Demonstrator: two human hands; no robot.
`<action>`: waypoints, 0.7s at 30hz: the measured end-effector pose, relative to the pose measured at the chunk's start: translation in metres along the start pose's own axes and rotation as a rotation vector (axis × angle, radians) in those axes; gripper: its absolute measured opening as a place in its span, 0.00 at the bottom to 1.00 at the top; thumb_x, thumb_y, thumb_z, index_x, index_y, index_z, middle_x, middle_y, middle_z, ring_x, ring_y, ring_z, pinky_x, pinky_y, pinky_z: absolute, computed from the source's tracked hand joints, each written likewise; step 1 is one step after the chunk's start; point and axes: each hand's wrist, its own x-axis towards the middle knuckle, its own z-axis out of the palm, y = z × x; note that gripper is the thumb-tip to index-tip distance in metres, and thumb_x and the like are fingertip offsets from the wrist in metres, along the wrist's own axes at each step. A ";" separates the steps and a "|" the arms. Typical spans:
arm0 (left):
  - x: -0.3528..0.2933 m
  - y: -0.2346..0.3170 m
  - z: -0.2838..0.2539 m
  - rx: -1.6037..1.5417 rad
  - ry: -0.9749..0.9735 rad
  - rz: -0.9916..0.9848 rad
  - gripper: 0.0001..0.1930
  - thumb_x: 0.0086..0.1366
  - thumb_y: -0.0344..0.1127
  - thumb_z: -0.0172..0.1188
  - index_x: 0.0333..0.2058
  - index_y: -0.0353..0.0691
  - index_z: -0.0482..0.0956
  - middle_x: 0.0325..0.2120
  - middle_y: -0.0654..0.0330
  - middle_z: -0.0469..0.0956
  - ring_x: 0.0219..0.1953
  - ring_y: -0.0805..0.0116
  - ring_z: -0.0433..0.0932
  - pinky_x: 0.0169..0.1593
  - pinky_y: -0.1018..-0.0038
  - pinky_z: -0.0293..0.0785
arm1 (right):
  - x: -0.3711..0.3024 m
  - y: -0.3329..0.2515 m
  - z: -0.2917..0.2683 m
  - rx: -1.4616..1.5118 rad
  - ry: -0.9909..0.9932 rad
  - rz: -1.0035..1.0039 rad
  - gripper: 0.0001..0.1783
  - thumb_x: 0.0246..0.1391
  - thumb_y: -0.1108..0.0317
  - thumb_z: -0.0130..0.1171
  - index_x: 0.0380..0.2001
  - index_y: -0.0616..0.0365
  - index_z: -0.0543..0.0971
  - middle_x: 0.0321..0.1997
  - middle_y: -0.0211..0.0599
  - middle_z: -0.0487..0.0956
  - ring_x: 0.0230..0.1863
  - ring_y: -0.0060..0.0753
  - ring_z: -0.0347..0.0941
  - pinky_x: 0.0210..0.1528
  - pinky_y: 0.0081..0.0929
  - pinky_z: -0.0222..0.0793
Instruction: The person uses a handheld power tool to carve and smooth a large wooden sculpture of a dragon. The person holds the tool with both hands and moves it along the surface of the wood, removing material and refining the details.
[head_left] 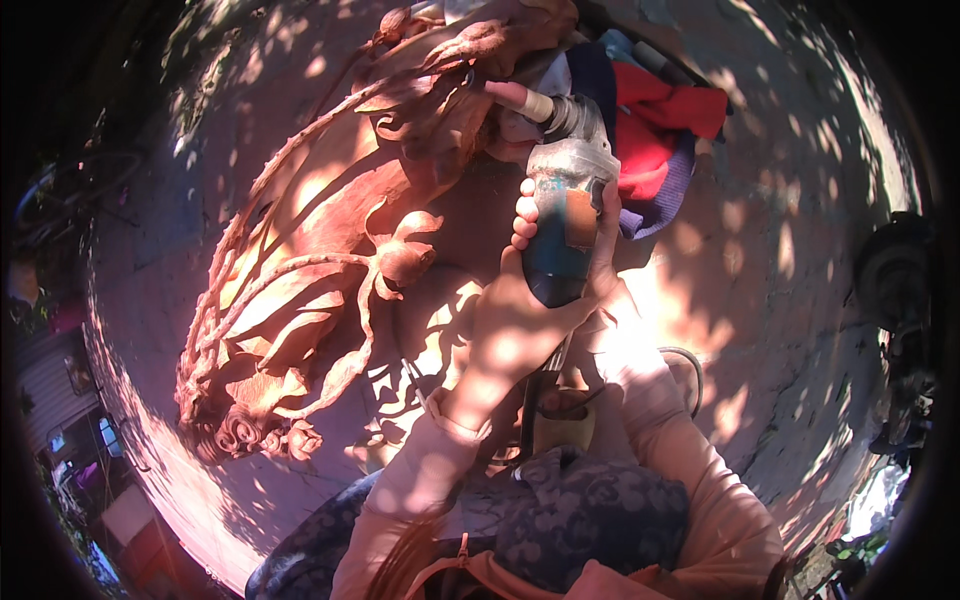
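Sleeves come first, pink and long. My left hand [515, 325] wraps its fingers [524, 212] tight round the blue grinder [562, 225]; my right hand [606, 262] grips its other side. Its tip touches the red wood carving [330, 260] beyond.

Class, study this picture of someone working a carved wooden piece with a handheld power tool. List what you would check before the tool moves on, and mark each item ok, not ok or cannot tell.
1. Both hands on the power tool: left hand ok; right hand ok.
2. Tool tip at the wooden carving: ok.
3. Fingers away from the tip: ok.
4. Cord routing: cannot tell.
5. Red cloth away from the tool head: not ok, close behind.
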 end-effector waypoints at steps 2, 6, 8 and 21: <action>-0.008 -0.016 0.005 -0.117 0.012 0.017 0.41 0.47 0.38 0.73 0.57 0.26 0.63 0.45 0.46 0.78 0.47 0.57 0.80 0.52 0.70 0.75 | -0.009 0.013 -0.003 -0.006 0.057 0.015 0.52 0.46 0.20 0.49 0.49 0.64 0.70 0.35 0.42 0.78 0.36 0.37 0.75 0.43 0.35 0.73; -0.021 -0.015 0.007 -0.282 0.016 -0.022 0.43 0.46 0.36 0.74 0.59 0.26 0.62 0.46 0.50 0.78 0.48 0.62 0.78 0.53 0.71 0.73 | -0.022 0.019 0.015 -0.084 0.144 0.018 0.50 0.47 0.21 0.48 0.47 0.64 0.69 0.35 0.41 0.75 0.33 0.35 0.71 0.40 0.32 0.69; -0.021 -0.018 0.002 -0.290 0.000 -0.004 0.44 0.47 0.36 0.74 0.59 0.27 0.61 0.46 0.51 0.77 0.49 0.64 0.78 0.53 0.72 0.73 | -0.019 0.021 0.019 -0.089 0.165 0.006 0.49 0.48 0.22 0.48 0.46 0.63 0.70 0.34 0.41 0.75 0.33 0.36 0.71 0.40 0.32 0.70; -0.023 -0.022 -0.008 -0.694 -0.186 0.177 0.36 0.50 0.31 0.73 0.56 0.31 0.66 0.45 0.60 0.75 0.49 0.71 0.73 0.55 0.73 0.68 | -0.027 0.021 0.041 -0.105 0.198 0.010 0.45 0.53 0.29 0.49 0.49 0.66 0.73 0.37 0.46 0.79 0.37 0.40 0.77 0.42 0.36 0.76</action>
